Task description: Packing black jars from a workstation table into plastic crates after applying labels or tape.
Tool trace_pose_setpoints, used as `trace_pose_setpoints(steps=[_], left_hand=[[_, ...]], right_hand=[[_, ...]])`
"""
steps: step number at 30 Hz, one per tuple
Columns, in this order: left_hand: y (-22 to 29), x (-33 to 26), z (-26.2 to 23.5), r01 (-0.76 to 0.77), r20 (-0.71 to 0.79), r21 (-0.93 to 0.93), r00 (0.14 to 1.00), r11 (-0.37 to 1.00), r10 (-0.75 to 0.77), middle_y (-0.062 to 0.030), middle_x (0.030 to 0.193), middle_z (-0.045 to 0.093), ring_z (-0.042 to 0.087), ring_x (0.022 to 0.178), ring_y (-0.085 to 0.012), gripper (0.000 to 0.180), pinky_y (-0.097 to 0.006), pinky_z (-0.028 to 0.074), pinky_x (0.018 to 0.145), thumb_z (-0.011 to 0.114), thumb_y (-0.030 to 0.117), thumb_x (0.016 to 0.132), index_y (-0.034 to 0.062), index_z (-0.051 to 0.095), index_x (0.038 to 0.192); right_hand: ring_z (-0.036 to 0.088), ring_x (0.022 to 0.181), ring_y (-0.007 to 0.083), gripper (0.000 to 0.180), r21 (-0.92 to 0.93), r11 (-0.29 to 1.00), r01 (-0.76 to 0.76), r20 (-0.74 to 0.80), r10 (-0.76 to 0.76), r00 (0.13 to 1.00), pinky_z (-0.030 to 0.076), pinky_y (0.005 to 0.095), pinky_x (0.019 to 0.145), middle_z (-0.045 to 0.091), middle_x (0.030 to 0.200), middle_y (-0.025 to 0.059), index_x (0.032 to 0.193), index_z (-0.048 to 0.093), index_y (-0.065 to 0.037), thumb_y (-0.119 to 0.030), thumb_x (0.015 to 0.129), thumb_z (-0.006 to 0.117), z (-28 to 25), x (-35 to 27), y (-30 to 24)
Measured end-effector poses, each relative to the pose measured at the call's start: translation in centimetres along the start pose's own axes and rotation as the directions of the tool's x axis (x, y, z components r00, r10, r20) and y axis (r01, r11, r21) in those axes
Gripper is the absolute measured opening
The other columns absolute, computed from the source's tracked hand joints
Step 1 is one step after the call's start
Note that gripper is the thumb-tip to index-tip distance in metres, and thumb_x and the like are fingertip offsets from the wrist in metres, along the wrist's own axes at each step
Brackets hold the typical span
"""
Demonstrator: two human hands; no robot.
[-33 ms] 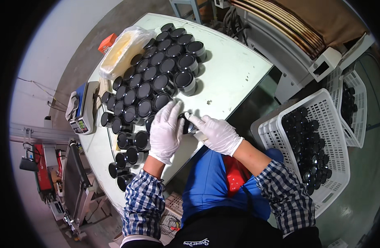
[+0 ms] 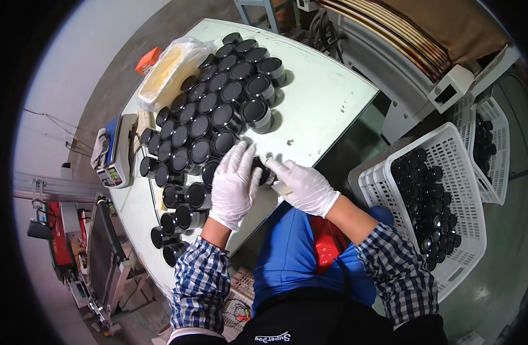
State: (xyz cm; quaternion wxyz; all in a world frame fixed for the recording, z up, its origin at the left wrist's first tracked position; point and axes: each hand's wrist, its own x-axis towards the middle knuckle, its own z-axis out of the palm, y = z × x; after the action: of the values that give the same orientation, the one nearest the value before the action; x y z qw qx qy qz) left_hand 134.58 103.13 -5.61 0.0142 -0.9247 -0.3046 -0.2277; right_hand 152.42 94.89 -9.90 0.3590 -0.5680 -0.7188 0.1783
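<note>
Both gloved: L hand (image 2: pixel 234 187) & R hand (image 2: pixel 303 187) round black jar (image 2: pixel 262 171).

Two white-gloved hands, left hand (image 2: pixel 234 185) and right hand (image 2: pixel 303 185), one plastic bag (image 2: pixel 171 70), one scale (image 2: pixel 115 152), two white baskets (image 2: pixel 448 150) (image 2: pixel 495 123), and roughly three dozen black jars (image 2: pixel 218 103) beyond the fingers.

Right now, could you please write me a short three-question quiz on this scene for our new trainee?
1. True or false: both hands, left and right, wear white gloves.
2. What sits on the table's left edge beside the jars? A) a small scale B) a kettle C) a laptop
3. What fills the white basket to the person's right?

Key: 1. True. 2. A, the scale. 3. Black jars like those on the table.
</note>
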Motion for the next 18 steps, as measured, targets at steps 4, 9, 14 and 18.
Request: trace_pose_setpoints(steps=[4, 9, 14, 18], left_hand=[[2.0, 0.8, 2.0, -0.020, 0.160, -0.060, 0.987, 0.998, 0.029, -0.0233, 0.140, 0.045, 0.042, 0.130, -0.0415, 0.059, -0.048, 0.034, 0.108, 0.062, 0.030, 0.090, 0.0016, 0.045, 0.139], [1.5, 0.7, 1.7, -0.023, 0.151, -0.093, 0.988, 0.995, 0.037, -0.0233, 0.134, 0.051, 0.049, 0.122, -0.0406, 0.056, -0.046, 0.039, 0.103, 0.065, 0.027, 0.088, 0.0000, 0.048, 0.135], [1.8, 0.8, 2.3, -0.009, 0.286, -0.028, 0.958, 1.000, 0.016, -0.0189, 0.128, 0.054, 0.051, 0.114, -0.0371, 0.061, -0.045, 0.040, 0.099, 0.062, 0.031, 0.089, 0.0064, 0.044, 0.141], [1.9, 0.5, 2.9, 0.008, 0.351, 0.059, 0.936, 0.998, -0.029, -0.0190, 0.123, 0.056, 0.051, 0.110, -0.0387, 0.066, -0.047, 0.040, 0.099, 0.066, 0.030, 0.085, 0.0102, 0.043, 0.143]], right_hand=[[0.062, 0.077, 0.0252, 0.041, 0.252, 0.965, -0.077, -0.200, 0.130, 0.971, 0.051, 0.0340, 0.071, 0.060, 0.090, 0.0127, 0.125, 0.056, -0.006, -0.008, 0.086, 0.065, -3.3, -3.9, 2.2], [0.064, 0.096, 0.0145, 0.026, 0.540, 0.761, -0.359, -0.290, 0.569, 0.770, 0.050, 0.0277, 0.085, 0.068, 0.113, 0.0094, 0.113, 0.062, -0.002, -0.015, 0.091, 0.065, -12.4, -12.7, 5.9], [0.062, 0.109, 0.0326, 0.038, 0.259, 0.430, -0.865, -0.400, 0.863, 0.310, 0.048, 0.0379, 0.093, 0.066, 0.116, 0.0160, 0.115, 0.064, -0.004, -0.030, 0.087, 0.064, -17.6, -32.6, 15.8], [0.061, 0.109, 0.0357, 0.043, 0.091, -0.083, -0.992, -0.314, 0.943, -0.107, 0.049, 0.0416, 0.093, 0.066, 0.112, 0.0190, 0.111, 0.063, -0.003, -0.033, 0.082, 0.067, -15.7, -45.5, 19.1]])
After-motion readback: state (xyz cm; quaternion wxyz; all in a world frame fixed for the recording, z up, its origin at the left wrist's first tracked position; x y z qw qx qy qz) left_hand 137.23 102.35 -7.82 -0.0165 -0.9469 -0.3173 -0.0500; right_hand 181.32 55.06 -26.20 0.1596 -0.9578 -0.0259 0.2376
